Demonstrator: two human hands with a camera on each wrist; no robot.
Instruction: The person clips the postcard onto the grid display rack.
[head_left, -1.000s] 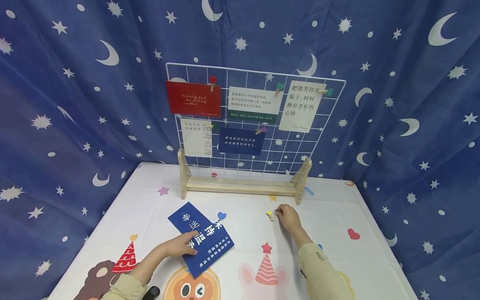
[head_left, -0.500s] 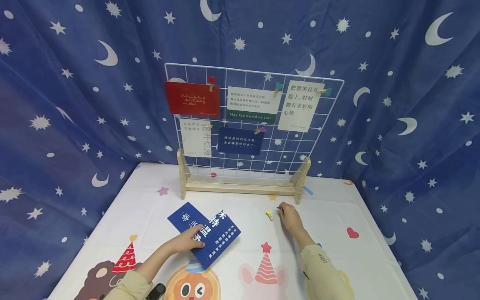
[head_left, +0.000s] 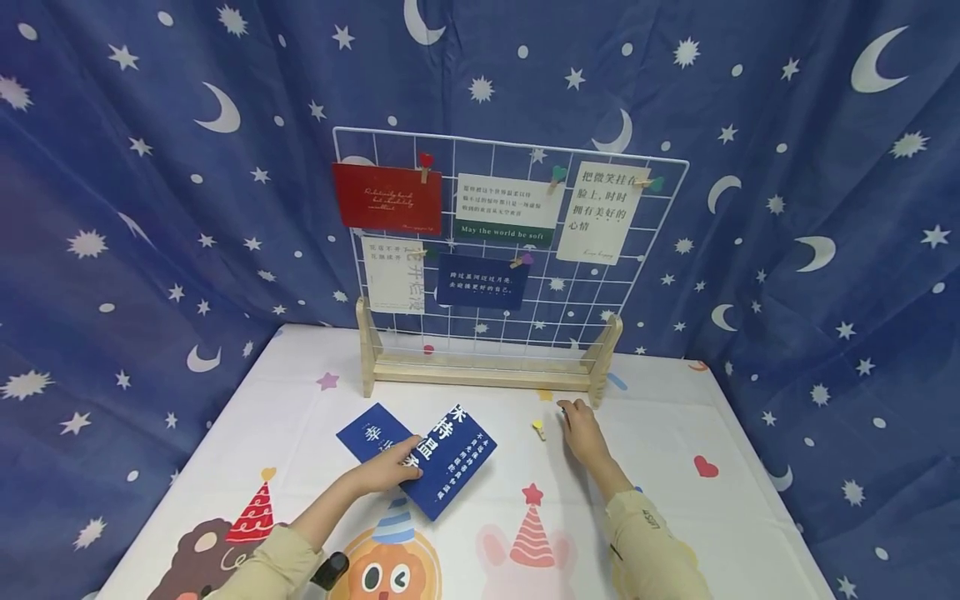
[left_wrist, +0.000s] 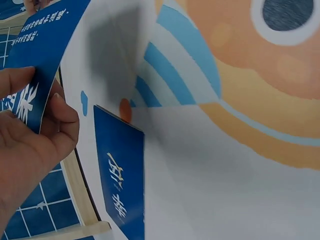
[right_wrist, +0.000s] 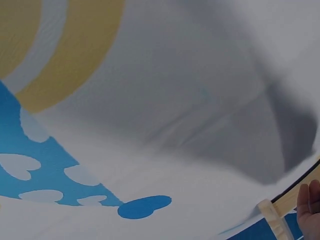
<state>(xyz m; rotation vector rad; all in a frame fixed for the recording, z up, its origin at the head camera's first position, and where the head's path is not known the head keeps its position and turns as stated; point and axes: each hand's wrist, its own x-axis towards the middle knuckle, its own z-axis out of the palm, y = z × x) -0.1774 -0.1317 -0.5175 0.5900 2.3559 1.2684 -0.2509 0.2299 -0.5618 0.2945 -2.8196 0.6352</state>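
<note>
My left hand [head_left: 384, 468] pinches a blue postcard [head_left: 459, 460] with white lettering between thumb and fingers. In the left wrist view, that card slants up off the table. Under and to the left of it, a second blue postcard [head_left: 367, 429] lies on the table, partly covered in the head view. My right hand [head_left: 587, 440] is by the rack's right foot, fingertips together on a small clothespin, mostly hidden, with only a dark blue bit showing. Just left of these fingertips lies a small yellow-topped clothespin [head_left: 538, 430].
A white wire grid rack [head_left: 577, 292] on a wooden base [head_left: 480, 379] stands at the back, with several cards clipped on, among them a red card [head_left: 390, 198] and a dark blue card [head_left: 482, 283]. A starry blue curtain [head_left: 795, 350] surrounds the printed tablecloth [head_left: 645, 400].
My left hand has carried its postcard up and to the right, uncovering more tablecloth below it. My right hand has shifted slightly back, away from the yellow clothespin.
</note>
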